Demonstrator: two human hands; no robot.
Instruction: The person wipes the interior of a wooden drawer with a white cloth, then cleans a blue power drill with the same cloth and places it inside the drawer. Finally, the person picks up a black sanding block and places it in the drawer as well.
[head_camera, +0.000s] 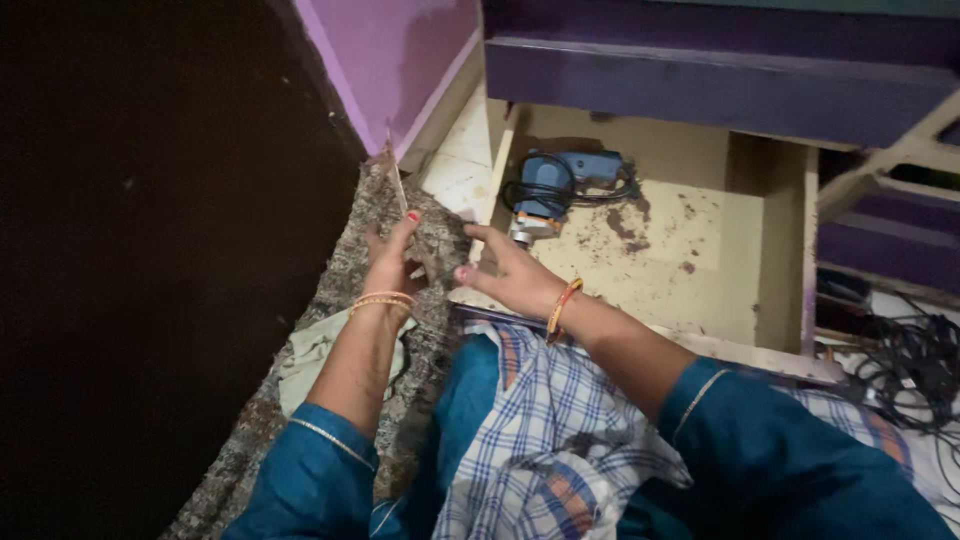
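- head view shows our left hand (392, 262) raised over a rough grey-brown speckled mat (400, 215), fingers pinched on a thin pale sliver (397, 180) that stands up from the mat's far end; we cannot tell how firmly it is gripped.
- our right hand (503, 272) lies just beside the left, fingers spread and loose, holding nothing, its fingertips touching the mat's edge where it meets a pale wooden board (470, 170).
- gold bangles (382, 300) sit on the left wrist, an orange and red bangle (562, 306) on the right; both arms wear teal sleeves.
- beyond the right hand, on the stained floor of an open wooden compartment (700, 260), a blue power drill (555, 185) lies on its side with its black cord coiled beside it.
- below the hands, a blue and white checked cloth (545, 430) covers our lap, and a pale green rag (310, 355) lies on the mat beside the left forearm.
- beyond the left hand a purple panel (400, 50) leans; a tangle of black cables (910, 370) lies well out to the right of the right arm.
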